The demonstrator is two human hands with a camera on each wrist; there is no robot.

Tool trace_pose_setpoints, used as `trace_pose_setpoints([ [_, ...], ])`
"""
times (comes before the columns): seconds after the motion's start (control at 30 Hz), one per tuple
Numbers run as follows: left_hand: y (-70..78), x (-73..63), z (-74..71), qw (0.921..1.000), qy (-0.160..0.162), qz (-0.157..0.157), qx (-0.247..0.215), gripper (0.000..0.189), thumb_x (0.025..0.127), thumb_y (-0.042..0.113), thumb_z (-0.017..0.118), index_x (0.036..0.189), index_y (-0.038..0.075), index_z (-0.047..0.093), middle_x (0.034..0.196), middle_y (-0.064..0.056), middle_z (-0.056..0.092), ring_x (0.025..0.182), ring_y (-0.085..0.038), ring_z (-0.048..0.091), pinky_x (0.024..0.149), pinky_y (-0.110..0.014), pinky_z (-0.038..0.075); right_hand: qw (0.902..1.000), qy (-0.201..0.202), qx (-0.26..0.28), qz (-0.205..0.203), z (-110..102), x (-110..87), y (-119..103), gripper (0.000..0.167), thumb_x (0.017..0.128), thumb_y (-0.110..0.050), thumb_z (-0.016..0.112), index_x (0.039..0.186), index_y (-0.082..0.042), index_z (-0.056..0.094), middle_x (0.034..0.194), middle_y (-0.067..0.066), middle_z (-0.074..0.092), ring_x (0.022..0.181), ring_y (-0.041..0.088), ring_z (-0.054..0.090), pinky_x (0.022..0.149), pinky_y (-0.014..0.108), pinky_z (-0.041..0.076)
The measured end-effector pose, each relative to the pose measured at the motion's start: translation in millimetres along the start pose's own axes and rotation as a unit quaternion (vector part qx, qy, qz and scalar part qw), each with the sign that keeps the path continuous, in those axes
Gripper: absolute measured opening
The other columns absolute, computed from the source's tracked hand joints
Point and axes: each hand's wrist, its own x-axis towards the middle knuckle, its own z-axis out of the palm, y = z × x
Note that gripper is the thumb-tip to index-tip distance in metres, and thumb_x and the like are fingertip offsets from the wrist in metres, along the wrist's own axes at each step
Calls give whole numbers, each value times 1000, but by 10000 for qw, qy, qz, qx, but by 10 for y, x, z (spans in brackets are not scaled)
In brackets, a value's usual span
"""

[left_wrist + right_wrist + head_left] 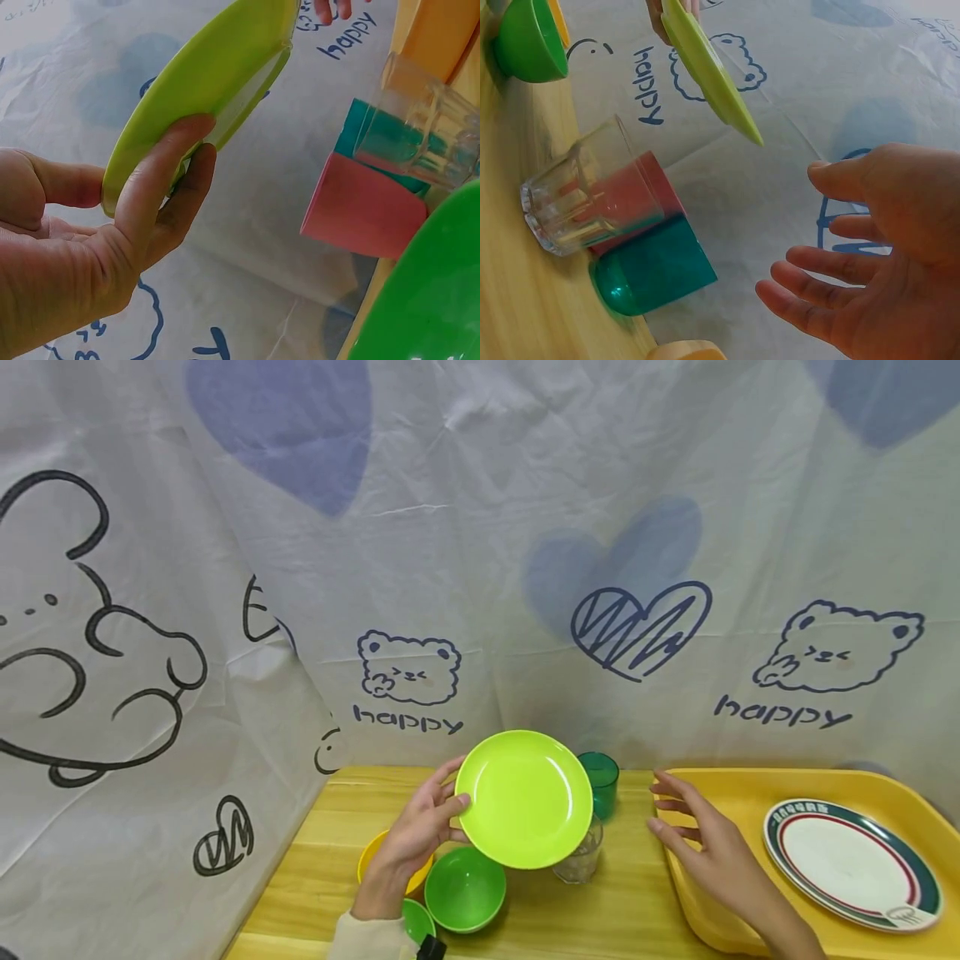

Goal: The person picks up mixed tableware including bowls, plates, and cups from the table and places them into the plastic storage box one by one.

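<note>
My left hand [422, 827] pinches the left rim of a lime-green plate [525, 799], thumb on its front and fingers behind. The plate is held up off the table, its face tilted toward the head camera. In the left wrist view the fingers [169, 165] spread along the underside of the plate. My right hand [708, 847] holds nothing; its fingers are parted and relaxed, over the left edge of a yellow tray [678, 893]. Below the lifted plate stand a green bowl [465, 890] and a clear glass [579, 857], the glass partly hidden by the plate.
Behind the glass are a teal cup [602, 781] and a pink cup [364, 206], which the plate hides from the head view. A yellow bowl [372, 852] and a smaller green bowl [417, 920] sit at left. The tray holds a white plate [851, 864] with a dark green rim.
</note>
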Motion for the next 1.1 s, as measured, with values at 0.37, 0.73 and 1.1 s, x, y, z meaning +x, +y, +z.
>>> trace_pose_setpoints([
  [0.37, -104, 52, 155, 9991, -390, -153, 35, 60, 103, -4, 44, 159, 8, 27, 146, -27, 48, 88, -28, 73, 68, -40, 64, 9996, -192, 150, -126, 142, -8, 28, 54, 102, -24, 66, 150, -9, 45, 137, 11, 61, 119, 33, 63, 89, 41, 60],
  [0.73, -167, 63, 307, 9981, -546, -271, 71, 59, 102, -5, 46, 158, 6, 30, 139, -25, 54, 86, -26, 72, 65, -37, 64, 9964, -398, 738, -100, 277, -32, -37, 58, 102, -21, 65, 153, -2, 43, 135, 15, 61, 117, 33, 63, 87, 31, 60],
  [1.1, -220, 78, 511, 9964, -724, -438, 28, 61, 102, -5, 48, 158, 17, 34, 145, -19, 52, 86, -26, 70, 64, -33, 63, 9972, 168, 648, 332, 251, -21, -104, 60, 93, -4, 74, 148, -1, 51, 120, 24, 65, 105, 44, 70, 75, 31, 63],
])
